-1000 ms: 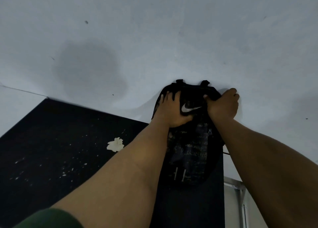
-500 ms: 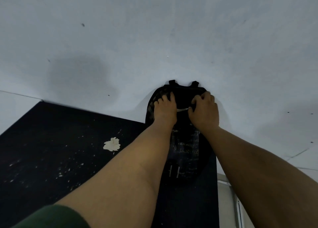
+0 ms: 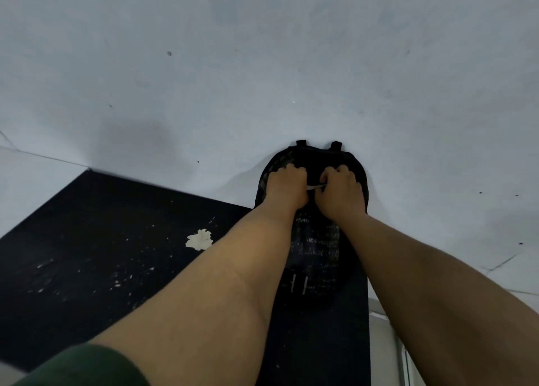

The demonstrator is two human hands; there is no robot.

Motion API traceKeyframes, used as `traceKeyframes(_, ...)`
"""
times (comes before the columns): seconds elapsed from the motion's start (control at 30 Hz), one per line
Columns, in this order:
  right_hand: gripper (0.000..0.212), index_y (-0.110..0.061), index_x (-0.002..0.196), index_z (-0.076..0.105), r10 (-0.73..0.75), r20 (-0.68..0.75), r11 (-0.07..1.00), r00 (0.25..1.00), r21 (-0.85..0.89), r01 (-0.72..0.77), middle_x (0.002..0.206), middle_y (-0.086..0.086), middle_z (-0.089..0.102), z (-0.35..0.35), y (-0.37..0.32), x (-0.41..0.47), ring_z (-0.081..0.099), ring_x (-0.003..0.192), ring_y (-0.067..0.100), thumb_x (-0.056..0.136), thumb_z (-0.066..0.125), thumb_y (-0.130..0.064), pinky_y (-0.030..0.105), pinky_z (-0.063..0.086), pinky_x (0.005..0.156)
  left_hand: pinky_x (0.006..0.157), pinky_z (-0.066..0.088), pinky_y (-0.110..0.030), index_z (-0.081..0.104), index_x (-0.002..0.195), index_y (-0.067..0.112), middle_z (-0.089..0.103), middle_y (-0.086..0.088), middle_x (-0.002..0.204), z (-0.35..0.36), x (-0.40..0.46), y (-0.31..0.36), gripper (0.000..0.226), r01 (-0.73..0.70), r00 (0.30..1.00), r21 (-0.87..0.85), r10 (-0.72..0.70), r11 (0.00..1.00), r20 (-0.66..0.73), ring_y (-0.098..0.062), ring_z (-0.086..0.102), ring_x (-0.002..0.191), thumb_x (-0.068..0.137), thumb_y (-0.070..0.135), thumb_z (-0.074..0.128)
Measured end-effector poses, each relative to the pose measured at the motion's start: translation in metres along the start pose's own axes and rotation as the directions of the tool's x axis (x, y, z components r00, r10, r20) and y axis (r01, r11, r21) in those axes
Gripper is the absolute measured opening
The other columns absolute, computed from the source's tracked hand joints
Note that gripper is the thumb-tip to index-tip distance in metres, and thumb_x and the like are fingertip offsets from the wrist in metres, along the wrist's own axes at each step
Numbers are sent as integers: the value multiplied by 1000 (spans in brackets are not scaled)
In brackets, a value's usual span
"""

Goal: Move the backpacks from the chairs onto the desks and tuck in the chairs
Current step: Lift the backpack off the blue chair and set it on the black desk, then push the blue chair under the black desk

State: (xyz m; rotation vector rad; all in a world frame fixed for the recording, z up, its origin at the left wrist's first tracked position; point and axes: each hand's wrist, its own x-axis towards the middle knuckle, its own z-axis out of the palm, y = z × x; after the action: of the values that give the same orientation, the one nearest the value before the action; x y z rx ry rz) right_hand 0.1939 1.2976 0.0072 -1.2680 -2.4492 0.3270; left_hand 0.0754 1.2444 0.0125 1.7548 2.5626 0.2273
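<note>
A black backpack [image 3: 316,248] with white lettering stands upright on the dark desk [image 3: 87,254], its top leaning against the pale wall. My left hand [image 3: 287,187] and my right hand [image 3: 341,193] lie side by side on its upper front, fingers curled into the fabric. Between them a sliver of the white logo shows. Two strap loops stick up at the bag's top. No chair is in view.
A pale wall [image 3: 262,65] fills the upper view right behind the desk. A torn scrap of white paper [image 3: 199,239] and small white flecks lie on the desk to the left of my arm. A light metal frame [image 3: 388,342] shows beyond the desk's right edge.
My right hand slid from the bag's right shoulder inward to its front. Both hands went from flat, spread fingers to curled grips close together, covering the logo.
</note>
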Motion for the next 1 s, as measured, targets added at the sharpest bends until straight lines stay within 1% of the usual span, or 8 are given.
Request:
traceKeyframes(0.13, 20, -14, 102, 60, -6, 36, 1000, 999, 15, 5, 110, 10, 54, -3, -10, -18, 54, 101, 28, 88, 61, -28, 45, 49, 86, 61, 47, -30, 61, 87, 13, 63, -7, 94, -8, -27, -3, 8, 19, 999, -8, -19, 1000, 29, -21, 60, 76, 87, 19, 58)
traceKeyframes(0.23, 20, -13, 102, 60, -3, 84, 1000, 996, 10, 2, 105, 9, 58, -1, -20, -40, 57, 98, 26, 90, 60, -28, 43, 51, 83, 57, 41, -28, 58, 76, 14, 60, -3, 80, -10, -53, -7, 15, 47, 997, -26, -45, 999, 64, -17, 55, 66, 89, 20, 56)
traceKeyframes(0.33, 13, -12, 88, 60, 19, 188, 999, 982, 23, -24, 89, 7, 63, 3, -32, -65, 61, 80, 22, 91, 59, -24, 32, 48, 65, 57, 42, -30, 53, 69, 14, 57, -2, 74, -6, -82, -13, 21, 63, 995, -48, -59, 997, 81, -19, 57, 68, 88, 22, 56)
traceKeyframes(0.43, 11, -13, 93, 64, 43, 304, 999, 952, 2, -46, 88, 6, 60, 10, -45, -97, 56, 73, 23, 90, 58, -21, 31, 45, 63, 59, 45, -32, 59, 78, 13, 61, -4, 82, 1, -120, -23, 16, 84, 991, -59, -77, 995, 106, -22, 60, 72, 87, 26, 58)
traceKeyframes(0.6, 19, -13, 104, 64, 84, 514, 996, 854, -37, -76, 102, 9, 64, 43, -71, -169, 62, 85, 24, 90, 62, -27, 33, 52, 70, 66, 48, -34, 65, 97, 12, 64, -9, 97, 22, -200, -46, 19, 135, 962, -58, -117, 989, 247, -24, 60, 78, 89, 27, 58)
traceKeyframes(0.67, 26, -13, 112, 64, 113, 589, 993, 800, -92, -72, 109, 10, 63, 59, -81, -206, 62, 93, 26, 89, 64, -25, 36, 53, 80, 73, 50, -36, 66, 108, 13, 64, -9, 103, 33, -240, -55, 25, 148, 928, -62, -117, 987, 353, -26, 61, 84, 90, 27, 56)
traceKeyframes(0.83, 22, -13, 111, 64, 169, 724, 977, 668, -213, -15, 100, 8, 62, 92, -116, -311, 61, 82, 25, 90, 60, -9, 40, 55, 79, 81, 54, -42, 62, 117, 13, 63, -9, 108, 63, -345, -72, 28, 196, 768, -36, -131, 980, 627, -27, 62, 89, 92, 25, 56)
traceKeyframes(1.0, 24, -13, 114, 65, 140, 795, 984, 590, -175, 2, 103, 9, 62, 117, -138, -405, 62, 87, 28, 91, 59, -20, 40, 54, 81, 86, 53, -42, 63, 120, 11, 65, -11, 115, 97, -446, -101, 32, 256, 703, 0, -186, 967, 686, -29, 63, 96, 91, 26, 59)
